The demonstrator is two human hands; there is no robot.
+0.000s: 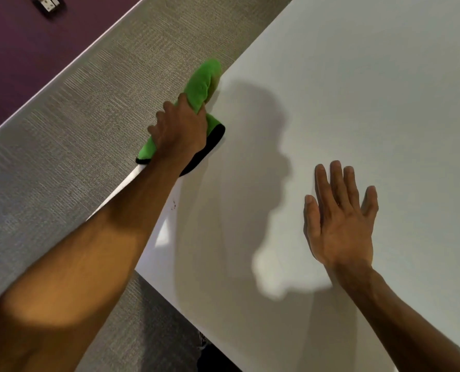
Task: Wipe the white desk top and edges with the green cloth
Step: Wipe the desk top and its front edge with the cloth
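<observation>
Nearest the lens: left forearm (pixel 89 264), bare, running from the lower left corner up toward the bench's left edge. Left hand (pixel 179 124) sits at that edge, fingers curled down over the green cloth (pixel 200 84), grip closed on it. Cloth is folded over the edge of the white bench (pixel 357 89): one green lobe sticks out beyond the fingers along the edge, another green end shows below the hand on the floor side, and a black-trimmed part (pixel 210 146) lies on the bench top just beside the wrist. Cloth touches both top surface and edge; how far it wraps underneath cannot be seen.

Right hand (pixel 340 218) lies flat on the bench top, palm down, fingers spread and straight, holding nothing; well apart from the cloth. Right forearm enters from the lower right corner.

Bench top is plain white, matte. Shadow of head and arm falls across it between the two hands. A few small dark specks (pixel 173 205) show near the left edge, just beside the left forearm.

Grey textured carpet (pixel 62 130) runs below the bench on the left. Purple wall (pixel 22 63) beyond it at upper left, with a pale skirting line and a wall socket (pixel 47 4) near the top edge.
</observation>
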